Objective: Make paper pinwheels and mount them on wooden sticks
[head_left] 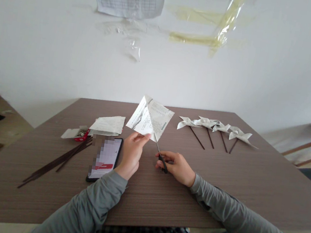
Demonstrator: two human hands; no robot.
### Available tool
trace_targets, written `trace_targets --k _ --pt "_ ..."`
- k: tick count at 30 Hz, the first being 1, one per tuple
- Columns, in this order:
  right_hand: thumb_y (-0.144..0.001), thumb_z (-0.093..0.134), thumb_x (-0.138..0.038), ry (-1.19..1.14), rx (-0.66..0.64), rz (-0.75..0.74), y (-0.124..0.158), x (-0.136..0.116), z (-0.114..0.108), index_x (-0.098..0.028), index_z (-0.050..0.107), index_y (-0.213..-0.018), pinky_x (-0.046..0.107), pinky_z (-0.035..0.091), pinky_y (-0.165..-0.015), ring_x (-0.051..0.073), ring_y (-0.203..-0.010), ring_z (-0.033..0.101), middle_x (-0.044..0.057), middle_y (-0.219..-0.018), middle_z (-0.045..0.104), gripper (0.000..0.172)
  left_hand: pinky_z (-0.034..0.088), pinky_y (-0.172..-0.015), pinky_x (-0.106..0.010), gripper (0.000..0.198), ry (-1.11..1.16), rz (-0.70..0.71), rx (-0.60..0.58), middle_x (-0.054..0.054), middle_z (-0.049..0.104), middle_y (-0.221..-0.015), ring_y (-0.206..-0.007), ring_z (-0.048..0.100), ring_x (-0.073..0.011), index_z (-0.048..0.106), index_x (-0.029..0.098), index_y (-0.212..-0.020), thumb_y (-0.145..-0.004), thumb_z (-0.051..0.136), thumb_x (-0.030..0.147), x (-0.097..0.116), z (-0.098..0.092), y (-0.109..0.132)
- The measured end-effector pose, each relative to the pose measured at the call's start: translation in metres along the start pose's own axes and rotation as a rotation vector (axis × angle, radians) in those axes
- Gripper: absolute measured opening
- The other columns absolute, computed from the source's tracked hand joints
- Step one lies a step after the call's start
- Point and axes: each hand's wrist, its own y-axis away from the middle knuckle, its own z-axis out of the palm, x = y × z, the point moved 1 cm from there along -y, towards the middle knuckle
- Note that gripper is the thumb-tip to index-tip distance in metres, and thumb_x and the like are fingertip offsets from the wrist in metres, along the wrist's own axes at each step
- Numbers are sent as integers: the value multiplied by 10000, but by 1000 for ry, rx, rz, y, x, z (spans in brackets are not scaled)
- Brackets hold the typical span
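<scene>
A square sheet of printed paper (pixel 155 118) with a diagonal crease is pinched along its lower edge by my left hand (pixel 132 152), thumb on top. My right hand (pixel 177 167) has its fingers in the handles of black-handled scissors (pixel 162 163). The scissor blades meet the paper's lower corner, along the crease. How far they cut in is hard to see. Beneath my left forearm's upper side lies a phone (pixel 110 158) with a lit screen, partly blurred out.
Paper pinwheels (pixel 206 123) on dark sticks lie at the right back. To the left are a paper stack (pixel 107 124), a small red box (pixel 82 134) of metal bits and a bundle of dark sticks (pixel 54 162). A white wall (pixel 160 79) stands behind the table (pixel 219 197).
</scene>
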Motion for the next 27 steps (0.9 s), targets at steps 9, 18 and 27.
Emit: trace_targets --k 9,18,27 --pt "-858 893 -720 -14 4 4 0 -3 0 -170 877 -1214 438 652 -842 295 -819 783 125 -928 902 656 608 -925 -408 455 -12 13 -8 -83 886 -910 -948 814 -284 816 210 -814 -619 1057 543 1 -1 0" --pt "-876 849 -643 19 20 2 1 -2 1 -170 881 -1242 457 659 -853 314 -831 786 145 -958 898 599 608 -930 -412 481 4 4 -3 -110 913 -984 -963 820 -290 870 192 -882 -609 1085 524 1 -1 -1" --pt "-893 861 -672 -1 45 3 2 -3 -1 -208 894 -1241 431 676 -826 320 -882 803 137 -981 905 580 627 -998 -445 469 35 -22 -32 -102 919 -992 -1032 838 -323 884 205 -898 -579 1085 484 4 2 2"
